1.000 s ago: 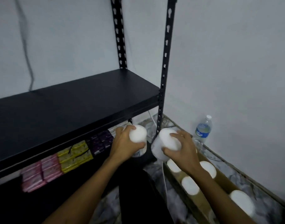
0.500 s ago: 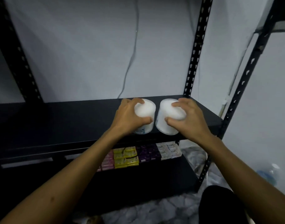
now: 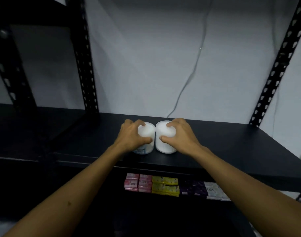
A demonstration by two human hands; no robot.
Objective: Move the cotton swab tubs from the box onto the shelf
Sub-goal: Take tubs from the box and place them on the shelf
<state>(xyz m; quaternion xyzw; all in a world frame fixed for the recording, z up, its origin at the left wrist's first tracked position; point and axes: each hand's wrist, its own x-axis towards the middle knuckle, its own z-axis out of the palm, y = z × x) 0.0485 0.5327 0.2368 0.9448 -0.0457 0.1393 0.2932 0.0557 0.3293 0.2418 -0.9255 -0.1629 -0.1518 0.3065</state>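
The left hand (image 3: pixel 131 137) grips the left tub (image 3: pixel 145 140) from above, fingers curled over its lid, and the right hand (image 3: pixel 178 135) grips the right tub (image 3: pixel 164 142) the same way. Both tubs stand upright, side by side and all but touching, on the black shelf (image 3: pixel 223 142), midway between its back and front edges. Letting go carelessly could likely knock one tub against the other and topple it toward the soap packs (image 3: pixel 165 185) on the lower shelf.
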